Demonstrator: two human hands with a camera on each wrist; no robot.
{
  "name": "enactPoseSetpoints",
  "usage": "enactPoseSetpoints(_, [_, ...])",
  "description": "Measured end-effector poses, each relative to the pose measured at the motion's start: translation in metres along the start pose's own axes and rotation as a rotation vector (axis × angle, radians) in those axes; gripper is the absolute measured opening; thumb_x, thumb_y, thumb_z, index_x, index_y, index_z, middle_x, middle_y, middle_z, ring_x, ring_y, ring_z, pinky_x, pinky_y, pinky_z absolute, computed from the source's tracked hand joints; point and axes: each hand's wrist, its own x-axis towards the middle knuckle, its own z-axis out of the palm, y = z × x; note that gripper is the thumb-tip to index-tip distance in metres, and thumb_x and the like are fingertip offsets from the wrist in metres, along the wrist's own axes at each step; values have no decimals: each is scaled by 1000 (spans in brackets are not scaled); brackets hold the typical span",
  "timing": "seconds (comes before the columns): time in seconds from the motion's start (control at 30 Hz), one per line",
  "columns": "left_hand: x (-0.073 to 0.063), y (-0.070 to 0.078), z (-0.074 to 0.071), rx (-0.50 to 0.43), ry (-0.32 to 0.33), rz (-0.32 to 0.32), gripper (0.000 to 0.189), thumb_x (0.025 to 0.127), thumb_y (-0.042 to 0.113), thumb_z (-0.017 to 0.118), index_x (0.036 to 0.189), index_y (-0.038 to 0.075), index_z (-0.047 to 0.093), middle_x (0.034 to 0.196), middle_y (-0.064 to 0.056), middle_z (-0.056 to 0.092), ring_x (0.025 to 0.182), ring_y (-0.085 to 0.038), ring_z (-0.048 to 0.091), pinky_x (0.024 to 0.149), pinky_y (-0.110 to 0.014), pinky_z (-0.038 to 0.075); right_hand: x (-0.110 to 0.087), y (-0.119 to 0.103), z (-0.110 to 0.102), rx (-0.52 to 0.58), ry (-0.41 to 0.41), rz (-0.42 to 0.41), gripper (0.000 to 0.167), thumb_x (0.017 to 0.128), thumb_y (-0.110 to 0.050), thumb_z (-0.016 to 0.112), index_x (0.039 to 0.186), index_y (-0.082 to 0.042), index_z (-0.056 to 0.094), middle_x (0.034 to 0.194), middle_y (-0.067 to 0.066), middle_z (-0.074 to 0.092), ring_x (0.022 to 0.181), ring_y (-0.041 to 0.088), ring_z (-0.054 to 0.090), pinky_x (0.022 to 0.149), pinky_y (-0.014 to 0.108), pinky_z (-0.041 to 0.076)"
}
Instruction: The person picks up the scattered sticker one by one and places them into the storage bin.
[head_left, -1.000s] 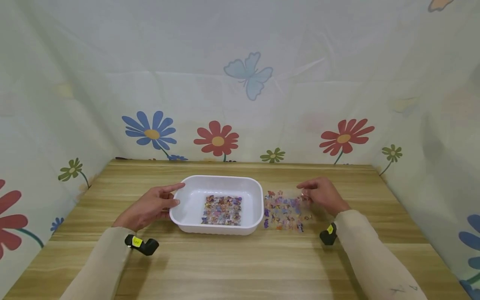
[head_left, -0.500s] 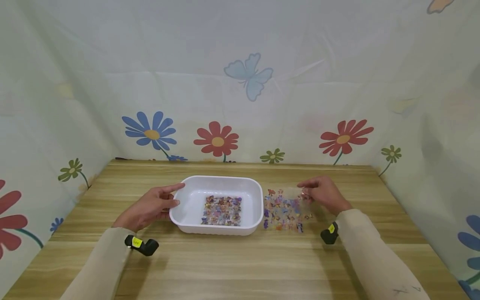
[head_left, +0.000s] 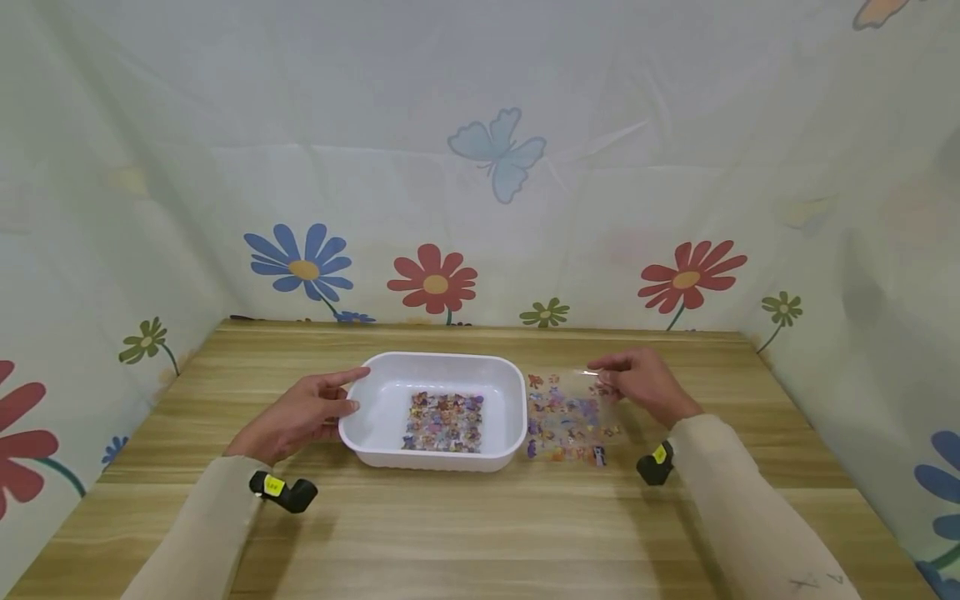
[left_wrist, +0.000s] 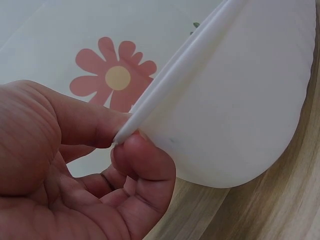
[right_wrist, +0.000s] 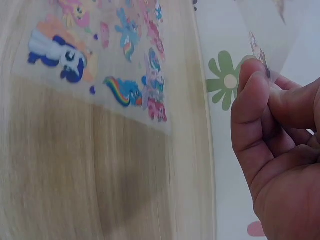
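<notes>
In the head view a white rectangular tub (head_left: 378, 408) stands mid-table. My left hand (head_left: 300, 412) pinches its left rim between thumb and fingers; the left wrist view shows the tub wall (left_wrist: 240, 100) beside those fingers. Inside the tub lies a stack of clear sticker sheets (head_left: 444, 422) with small colourful figures. Right of the tub is another clear sticker sheet (head_left: 570, 417). My right hand (head_left: 648, 387) pinches clear film near its far right corner. In the right wrist view, cartoon pony stickers (right_wrist: 62, 57) show on a sheet, and a small printed piece rises from my right fingertips (right_wrist: 255, 65).
The wood-grain table (head_left: 480, 533) runs back to a pale curtain (head_left: 360, 192) printed with flowers and a butterfly. Black wrist devices (head_left: 285, 490) sit below both hands. The sheet lies close beside the tub's right wall.
My right hand has shifted slightly left, and the far edge of the sticker sheet has moved with it and now catches a glint. My left hand and the tub have stayed put.
</notes>
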Motion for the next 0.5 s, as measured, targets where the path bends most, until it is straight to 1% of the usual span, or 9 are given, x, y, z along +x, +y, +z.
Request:
enactPoseSetpoints(0.17, [1, -1, -1, -7, -10, 4, 67, 104, 8, 61, 164, 20, 33, 140, -24, 46, 109, -28, 63, 90, -39, 63, 0, -5, 5, 16, -13, -29, 30, 103, 0, 56, 130, 9, 68, 121, 31, 71, 83, 15, 69, 77, 37, 64])
enactPoseSetpoints(0.37, [1, -1, -2, -8, -14, 7, 68, 104, 10, 62, 164, 19, 33, 139, -24, 46, 109, -30, 63, 92, -40, 63, 3, -11, 12, 8, -7, -32, 30, 103, 0, 56, 130, 9, 67, 124, 31, 70, 81, 16, 68, 74, 31, 63])
enactPoseSetpoints(0.5, [0, -1, -3, 3, -10, 11, 67, 104, 11, 62, 164, 19, 34, 136, -22, 46, 111, -32, 63, 94, -41, 62, 4, -15, 19, 34, -8, -35, 31, 102, 3, 55, 129, 11, 67, 126, 33, 68, 78, 17, 67, 74, 36, 64])
